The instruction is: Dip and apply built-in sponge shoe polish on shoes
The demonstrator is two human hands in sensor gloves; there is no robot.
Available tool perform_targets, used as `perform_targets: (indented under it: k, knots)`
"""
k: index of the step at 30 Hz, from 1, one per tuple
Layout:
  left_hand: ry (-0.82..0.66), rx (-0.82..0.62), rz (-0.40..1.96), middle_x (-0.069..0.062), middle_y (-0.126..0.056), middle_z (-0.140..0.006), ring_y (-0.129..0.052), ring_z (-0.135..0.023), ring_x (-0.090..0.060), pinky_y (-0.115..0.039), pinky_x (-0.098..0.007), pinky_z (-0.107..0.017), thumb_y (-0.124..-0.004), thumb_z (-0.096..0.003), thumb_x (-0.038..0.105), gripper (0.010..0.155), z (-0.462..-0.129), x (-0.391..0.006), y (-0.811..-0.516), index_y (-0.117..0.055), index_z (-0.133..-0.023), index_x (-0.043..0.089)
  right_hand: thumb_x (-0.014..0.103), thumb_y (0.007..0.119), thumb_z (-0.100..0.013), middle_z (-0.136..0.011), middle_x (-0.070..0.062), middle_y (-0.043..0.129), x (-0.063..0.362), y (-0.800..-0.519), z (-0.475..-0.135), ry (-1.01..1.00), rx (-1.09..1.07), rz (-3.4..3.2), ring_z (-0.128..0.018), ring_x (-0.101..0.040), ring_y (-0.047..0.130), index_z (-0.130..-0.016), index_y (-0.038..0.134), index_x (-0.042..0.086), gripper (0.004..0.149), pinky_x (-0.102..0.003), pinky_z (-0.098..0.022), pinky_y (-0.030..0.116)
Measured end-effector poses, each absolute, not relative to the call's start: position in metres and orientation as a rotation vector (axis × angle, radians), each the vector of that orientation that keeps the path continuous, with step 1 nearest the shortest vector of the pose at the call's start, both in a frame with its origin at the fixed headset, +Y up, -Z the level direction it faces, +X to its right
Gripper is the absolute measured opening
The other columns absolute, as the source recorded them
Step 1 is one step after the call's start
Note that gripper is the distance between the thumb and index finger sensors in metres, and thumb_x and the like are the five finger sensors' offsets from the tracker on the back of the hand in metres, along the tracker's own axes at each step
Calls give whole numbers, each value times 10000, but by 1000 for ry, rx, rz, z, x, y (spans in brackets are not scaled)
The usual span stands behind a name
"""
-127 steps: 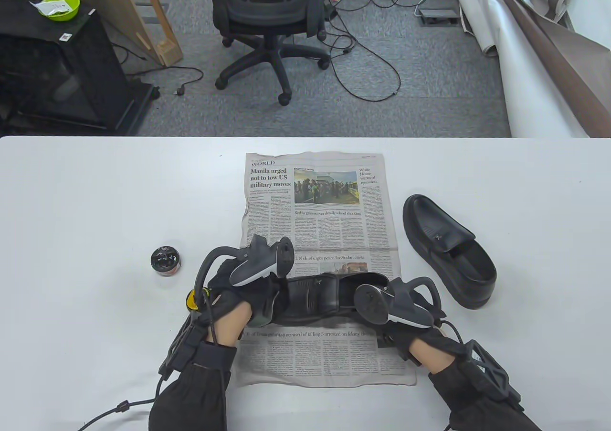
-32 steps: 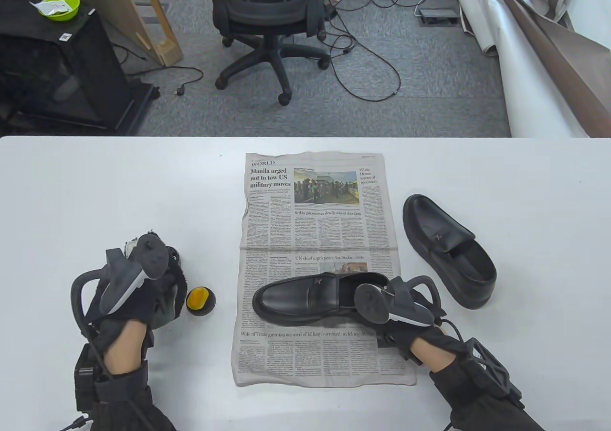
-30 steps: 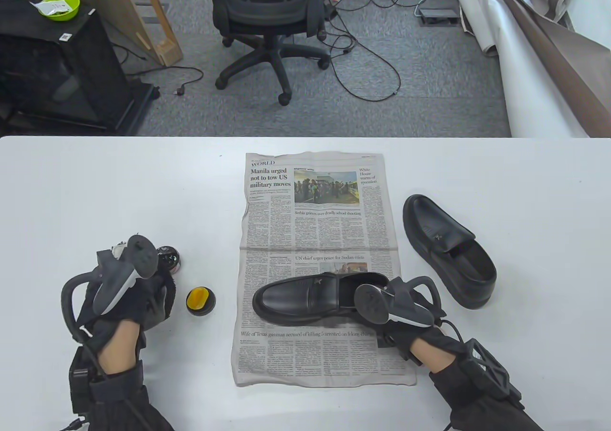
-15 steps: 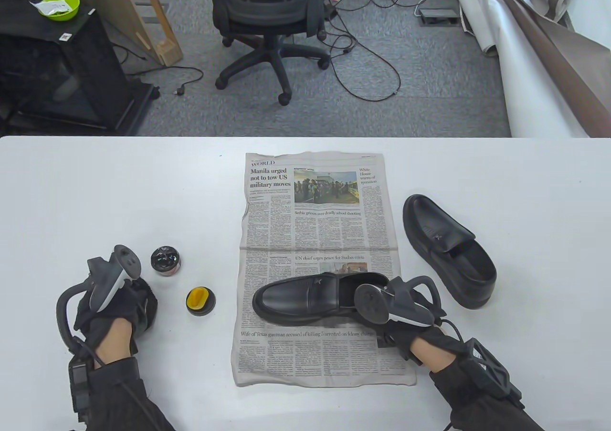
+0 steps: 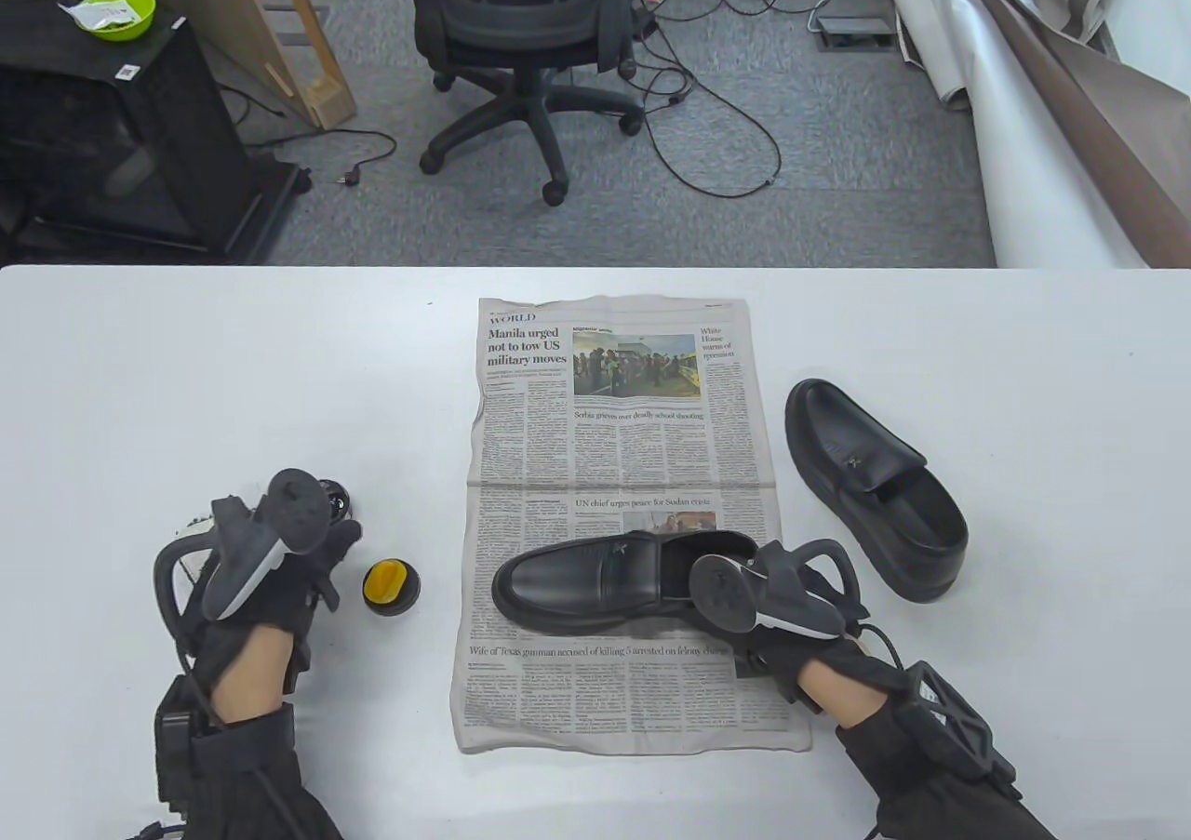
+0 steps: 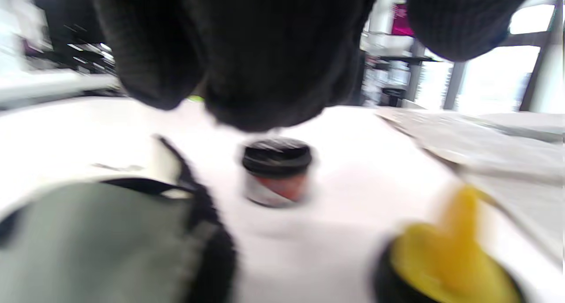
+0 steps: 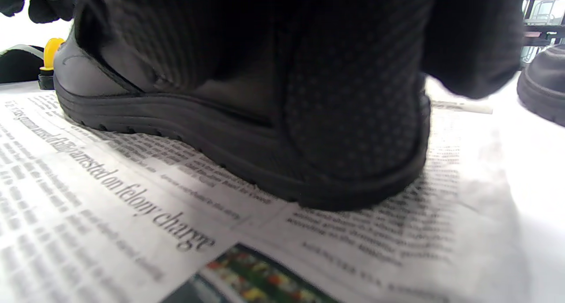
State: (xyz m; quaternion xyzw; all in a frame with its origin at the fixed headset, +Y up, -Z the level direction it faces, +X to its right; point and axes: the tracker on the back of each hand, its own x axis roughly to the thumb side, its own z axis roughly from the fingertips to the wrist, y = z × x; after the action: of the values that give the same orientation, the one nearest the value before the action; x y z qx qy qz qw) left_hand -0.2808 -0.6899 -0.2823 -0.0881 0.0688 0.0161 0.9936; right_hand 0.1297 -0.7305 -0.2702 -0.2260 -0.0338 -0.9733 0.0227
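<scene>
A black loafer [image 5: 577, 584] lies on its sole on a newspaper [image 5: 619, 412], toe to the left. My right hand [image 5: 758, 612] grips its heel; the right wrist view shows the heel [image 7: 247, 153] under my gloved fingers [image 7: 353, 130]. A small open polish jar [image 5: 334, 499] stands left of the paper, half hidden by my left hand [image 5: 340, 542], which hovers just before it, fingers spread, holding nothing. The jar shows in the left wrist view [image 6: 276, 172] below my fingertips [image 6: 150, 73]. The yellow sponge applicator [image 5: 390, 586] stands on its black cap to the right of my left hand, also in the left wrist view [image 6: 450, 259].
A second black loafer [image 5: 870, 486] lies on the white table [image 5: 186, 366] right of the paper. A grey-green cloth-like thing with a fuzzy black edge [image 6: 97, 241] lies under my left wrist. An office chair [image 5: 521, 31] and cables are on the floor beyond the table.
My left hand left the shoe's toe, went to the left near the jar, drew back, and has now moved forward and right to the jar again. The right hand has not moved.
</scene>
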Motion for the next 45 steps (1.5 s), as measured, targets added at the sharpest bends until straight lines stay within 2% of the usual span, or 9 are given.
perform_targets:
  k: [3,6,11,15,17,22,24,37,45]
  knots:
    - [83,-276,6,-29,-953,-802,-1042,-341,-66,-865,-417,-555,-797,-319,691,751,-285,-266,-699,-772,-918,239,559,817,-341,-585,25,964,129,-730,-270,-101,-698,-3011,-228,-81,1079,-663,915,270,443,-343,-362,911]
    - [87,-365,-55,-23,-955,-769,-1036,-336,-50,-873,-413,-546,-815,-292,714,795,-289,-257,-711,-764,-916,226,558,816,-343,-586,24,964,129,-731,-270,-98,-696,-3009,-229,-81,1080,-663,915,270,442,-343,-361,912]
    - [103,-428,-208,-4,-999,-637,-1037,-250,-26,-905,-389,-495,-864,-349,625,630,-294,-245,-726,-823,-833,224,558,816,-344,-587,26,964,129,-731,-269,-96,-697,-3007,-229,-81,1080,-663,915,270,441,-343,-361,912]
    - [119,-425,-189,-14,-1021,-599,-1034,-207,-40,-903,-391,-485,-845,-404,563,520,-295,-245,-727,-864,-797,224,557,817,-343,-587,25,964,129,-730,-270,-97,-701,-3009,-228,-80,1080,-662,916,270,441,-344,-361,911]
    - [128,-395,-189,-6,-1019,-603,-1034,-218,-32,-901,-385,-496,-835,-415,562,500,-293,-251,-716,-866,-797,241,556,817,-343,-586,24,964,129,-731,-270,-101,-703,-3010,-228,-81,1079,-662,916,269,441,-344,-361,911]
    - [318,-152,-88,-26,-1020,-590,-1030,-226,-42,-894,-398,-503,-851,-439,548,469,-292,-285,-675,-886,-787,236,557,817,-342,-584,24,965,129,-731,-270,-98,-713,-3008,-226,-81,1079,-662,917,269,442,-343,-359,912]
    - [384,-110,-103,-26,-1018,-578,-1024,-217,-39,-896,-394,-502,-854,-441,551,466,-298,-294,-673,-890,-779,234,557,818,-341,-582,23,965,129,-731,-270,-100,-715,-3012,-223,-80,1078,-661,918,268,442,-342,-358,912]
    - [454,-200,-157,-7,-1016,-559,-1012,-204,-25,-900,-377,-515,-856,-430,571,465,-348,-309,-707,-894,-761,247,556,818,-343,-581,23,965,130,-731,-270,-99,-703,-3019,-223,-82,1078,-659,918,268,440,-342,-358,912]
    - [489,-233,-162,-21,-1014,-550,-1007,-196,-31,-897,-382,-509,-857,-436,562,464,-350,-308,-715,-898,-758,231,556,818,-343,-582,23,965,130,-731,-270,-97,-697,-3019,-224,-82,1078,-659,918,268,439,-342,-359,912]
